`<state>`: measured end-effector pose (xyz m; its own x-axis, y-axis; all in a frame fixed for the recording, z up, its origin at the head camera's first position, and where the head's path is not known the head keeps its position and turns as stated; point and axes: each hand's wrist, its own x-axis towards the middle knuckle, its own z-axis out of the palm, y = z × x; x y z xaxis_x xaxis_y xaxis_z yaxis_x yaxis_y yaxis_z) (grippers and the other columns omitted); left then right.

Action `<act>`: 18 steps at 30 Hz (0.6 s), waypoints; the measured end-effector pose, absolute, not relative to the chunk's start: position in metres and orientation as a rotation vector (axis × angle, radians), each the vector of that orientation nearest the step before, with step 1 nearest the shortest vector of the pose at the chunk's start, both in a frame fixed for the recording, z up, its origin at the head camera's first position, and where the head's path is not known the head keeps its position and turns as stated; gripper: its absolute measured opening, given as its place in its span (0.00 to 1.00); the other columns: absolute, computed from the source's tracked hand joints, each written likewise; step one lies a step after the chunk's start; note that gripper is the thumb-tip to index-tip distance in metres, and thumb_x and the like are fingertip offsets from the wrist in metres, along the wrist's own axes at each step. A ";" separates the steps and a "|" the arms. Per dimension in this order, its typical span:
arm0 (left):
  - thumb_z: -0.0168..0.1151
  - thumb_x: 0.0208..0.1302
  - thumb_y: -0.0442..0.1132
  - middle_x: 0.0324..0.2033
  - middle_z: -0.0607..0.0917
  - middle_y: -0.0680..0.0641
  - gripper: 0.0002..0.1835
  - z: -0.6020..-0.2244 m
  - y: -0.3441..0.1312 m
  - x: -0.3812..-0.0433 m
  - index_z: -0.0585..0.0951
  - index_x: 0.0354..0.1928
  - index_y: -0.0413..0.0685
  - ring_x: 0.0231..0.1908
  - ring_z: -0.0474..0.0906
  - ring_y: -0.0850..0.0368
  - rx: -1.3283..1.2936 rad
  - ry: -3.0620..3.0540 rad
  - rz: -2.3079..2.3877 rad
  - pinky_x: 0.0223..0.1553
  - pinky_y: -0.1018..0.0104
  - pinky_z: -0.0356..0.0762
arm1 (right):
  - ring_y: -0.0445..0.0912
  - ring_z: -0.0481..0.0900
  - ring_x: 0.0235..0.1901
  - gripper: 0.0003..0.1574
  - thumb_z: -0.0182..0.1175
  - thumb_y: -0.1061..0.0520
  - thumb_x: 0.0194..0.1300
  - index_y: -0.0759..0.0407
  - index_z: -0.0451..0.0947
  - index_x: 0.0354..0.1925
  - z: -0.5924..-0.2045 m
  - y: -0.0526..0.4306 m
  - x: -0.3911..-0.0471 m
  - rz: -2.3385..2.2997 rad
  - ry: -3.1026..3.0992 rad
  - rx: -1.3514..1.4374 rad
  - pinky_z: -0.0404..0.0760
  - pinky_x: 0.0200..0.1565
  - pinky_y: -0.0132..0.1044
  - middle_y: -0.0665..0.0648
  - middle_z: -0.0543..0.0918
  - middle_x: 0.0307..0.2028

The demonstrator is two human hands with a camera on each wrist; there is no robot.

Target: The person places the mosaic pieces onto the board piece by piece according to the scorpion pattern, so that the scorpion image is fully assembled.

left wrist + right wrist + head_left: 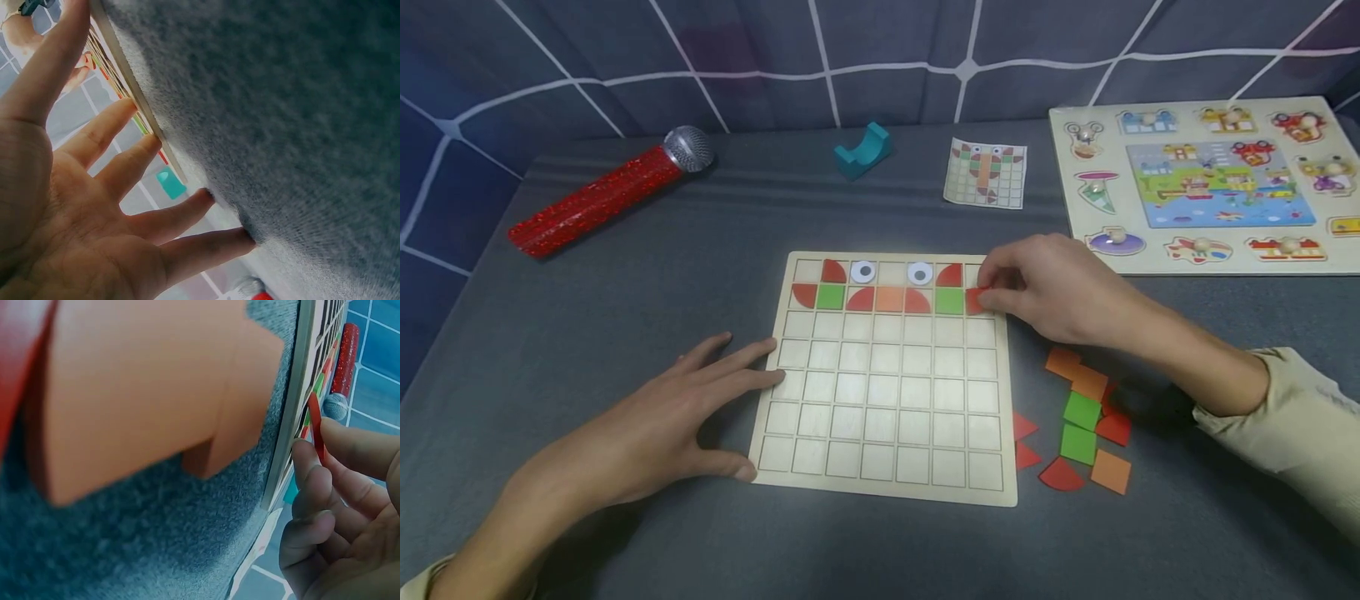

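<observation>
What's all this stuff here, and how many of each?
Table: 1, grey, beneath
Backdrop: 1, blue with white lines, behind
Microphone: 1, red and silver, back left
Curved block: 1, teal, back middle
Pattern card: 1, pale, right of block
Peg puzzle: 1, multicoloured, back right
Grid board: 1, pale, centre
Eye pieces: 2, white and grey, board's top row
Placed red pieces: 5, red, board's top two rows
Green squares: 4, green, two on board, two right
Orange squares: 4, orange, one on board, three right
Loose red pieces: several, overlapping, red, right of board
Held red piece: 1, red, second row's right end
Sleeves: 2, beige, forearms
Left hand: 1, bare, board's left edge
Right hand: 1, bare, pinching held red piece
</observation>
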<state>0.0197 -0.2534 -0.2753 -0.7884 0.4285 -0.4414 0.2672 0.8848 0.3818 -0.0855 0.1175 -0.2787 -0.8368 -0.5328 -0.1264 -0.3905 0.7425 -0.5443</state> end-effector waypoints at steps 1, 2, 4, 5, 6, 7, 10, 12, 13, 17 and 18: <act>0.75 0.38 0.68 0.76 0.55 0.54 0.52 -0.275 -0.253 0.019 0.70 0.70 0.66 0.71 0.45 0.28 0.501 2.518 0.407 0.56 0.21 0.54 | 0.46 0.72 0.25 0.03 0.69 0.58 0.62 0.55 0.85 0.36 -0.278 0.117 -0.086 -0.739 2.668 -0.732 0.69 0.29 0.42 0.49 0.81 0.25; 0.75 0.38 0.68 0.76 0.55 0.54 0.52 -0.275 -0.253 0.019 0.70 0.70 0.66 0.71 0.45 0.28 0.499 2.517 0.405 0.56 0.21 0.54 | 0.46 0.72 0.25 0.04 0.69 0.57 0.62 0.55 0.85 0.37 -0.279 0.117 -0.086 -0.732 2.666 -0.739 0.69 0.29 0.42 0.49 0.81 0.25; 0.74 0.38 0.68 0.76 0.55 0.54 0.52 -0.275 -0.253 0.019 0.70 0.70 0.66 0.71 0.45 0.27 0.501 2.518 0.401 0.56 0.21 0.54 | 0.45 0.72 0.25 0.05 0.69 0.56 0.63 0.55 0.86 0.38 -0.279 0.118 -0.087 -0.716 2.660 -0.747 0.68 0.29 0.42 0.49 0.81 0.25; 0.74 0.38 0.68 0.76 0.55 0.54 0.52 -0.275 -0.253 0.019 0.70 0.70 0.66 0.71 0.45 0.27 0.500 2.518 0.400 0.56 0.21 0.54 | 0.45 0.72 0.25 0.06 0.69 0.55 0.63 0.55 0.86 0.38 -0.279 0.118 -0.087 -0.704 2.658 -0.749 0.68 0.29 0.41 0.49 0.81 0.25; 0.74 0.38 0.68 0.76 0.55 0.54 0.52 -0.275 -0.253 0.019 0.70 0.70 0.66 0.71 0.45 0.27 0.502 2.519 0.401 0.56 0.21 0.54 | 0.45 0.72 0.25 0.07 0.69 0.55 0.63 0.55 0.86 0.39 -0.279 0.118 -0.088 -0.694 2.655 -0.750 0.68 0.29 0.41 0.49 0.81 0.25; 0.74 0.38 0.68 0.76 0.55 0.54 0.52 -0.275 -0.253 0.019 0.70 0.70 0.66 0.71 0.45 0.27 0.504 2.521 0.400 0.56 0.21 0.54 | 0.45 0.72 0.25 0.08 0.69 0.55 0.63 0.56 0.86 0.40 -0.279 0.118 -0.088 -0.683 2.652 -0.751 0.68 0.29 0.41 0.49 0.81 0.25; 0.75 0.38 0.68 0.76 0.55 0.54 0.52 -0.276 -0.253 0.020 0.70 0.70 0.65 0.71 0.45 0.27 0.507 2.524 0.400 0.56 0.21 0.54 | 0.46 0.72 0.25 0.10 0.69 0.55 0.62 0.57 0.86 0.42 -0.279 0.118 -0.088 -0.659 2.643 -0.760 0.68 0.29 0.41 0.49 0.81 0.26; 0.75 0.38 0.68 0.76 0.55 0.54 0.52 -0.275 -0.253 0.020 0.70 0.70 0.65 0.71 0.45 0.27 0.506 2.524 0.402 0.56 0.21 0.54 | 0.46 0.72 0.25 0.11 0.70 0.56 0.62 0.58 0.86 0.43 -0.279 0.117 -0.088 -0.651 2.643 -0.768 0.68 0.29 0.41 0.50 0.82 0.27; 0.75 0.38 0.68 0.76 0.55 0.53 0.52 -0.276 -0.253 0.020 0.70 0.70 0.65 0.71 0.45 0.27 0.504 2.522 0.403 0.56 0.21 0.53 | 0.46 0.72 0.25 0.11 0.70 0.56 0.62 0.58 0.86 0.43 -0.278 0.117 -0.088 -0.651 2.644 -0.774 0.68 0.29 0.41 0.50 0.82 0.27; 0.74 0.38 0.68 0.76 0.55 0.54 0.51 -0.275 -0.254 0.020 0.70 0.70 0.65 0.71 0.45 0.27 0.507 2.518 0.409 0.56 0.21 0.54 | 0.45 0.72 0.25 0.11 0.70 0.57 0.61 0.57 0.86 0.43 -0.279 0.116 -0.087 -0.655 2.657 -0.788 0.69 0.28 0.41 0.49 0.81 0.26; 0.74 0.39 0.69 0.76 0.55 0.54 0.51 -0.275 -0.254 0.020 0.70 0.70 0.65 0.71 0.45 0.27 0.511 2.520 0.407 0.56 0.21 0.54 | 0.45 0.72 0.24 0.12 0.70 0.57 0.61 0.57 0.86 0.44 -0.279 0.116 -0.086 -0.656 2.660 -0.792 0.68 0.27 0.41 0.49 0.81 0.26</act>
